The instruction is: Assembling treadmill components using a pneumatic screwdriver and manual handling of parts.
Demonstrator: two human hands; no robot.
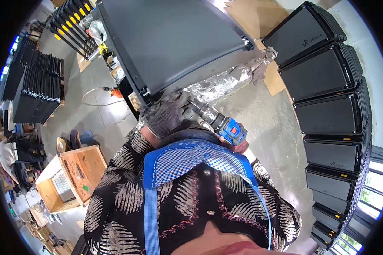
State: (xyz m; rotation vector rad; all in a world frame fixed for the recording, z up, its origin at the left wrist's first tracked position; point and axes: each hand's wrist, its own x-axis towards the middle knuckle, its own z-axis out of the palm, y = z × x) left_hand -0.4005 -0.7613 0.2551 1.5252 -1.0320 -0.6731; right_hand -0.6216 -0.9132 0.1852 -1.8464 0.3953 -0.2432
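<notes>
In front of me lies a large dark grey panel with raised side rails, on a support wrapped in crinkled silver film. My left hand, in a grey knit glove, is at the panel's near edge with the fingers curled together; anything between them is hidden. A blue and black cordless drill is in my right hand, which wears a dark red and black glove and is mostly covered by the tool. The drill's nose points left and forward, close to my left fingers.
Stacks of dark panels curve along the right side. More dark panels stand on a pallet at the left. A wooden crate sits at lower left. An orange tool with a hose is beside the bench. Another person is far left.
</notes>
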